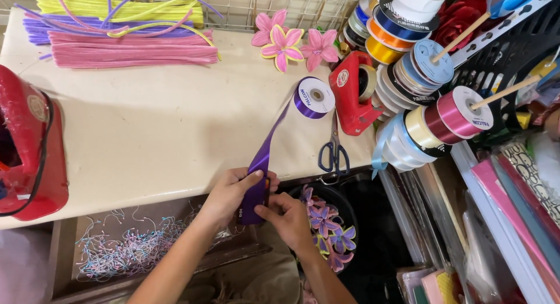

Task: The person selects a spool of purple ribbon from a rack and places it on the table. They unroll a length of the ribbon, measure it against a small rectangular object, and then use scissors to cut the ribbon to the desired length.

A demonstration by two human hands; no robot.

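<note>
Now: purple ribbon pinched at the table's near edge

Both my hands meet on the ribbon [261, 164], just off the near edge of the table [151, 129]. My left hand [230, 190] wraps the strip from the left, thumb laid flat across its face and fingers curled behind, so the grip is pressed together on the ribbon. My right hand [290, 217] comes in from below and right, thumb and forefinger nipping the strip's right edge just beside my left thumb. A small dark thing seems tucked against the ribbon between my hands; I cannot tell what it is.

From my hands the ribbon runs up and right over the table to its spool [315, 97], which stands on its rim well back from the edge. Scissors [333, 152] with blue handles lie right of the ribbon, handles toward the edge. Right of the spool sits a red tape dispenser [353, 94]. Behind the spool lie three pink flowers [289, 44]. At the table's far left corner are stacked pipe cleaners [125, 32] in yellow, purple and pink. Below the table's edge, just right of my right hand, a dark bowl [347, 206] holds purple flowers [329, 231]. Ribbon rolls [434, 114] crowd the table's right end.
</note>
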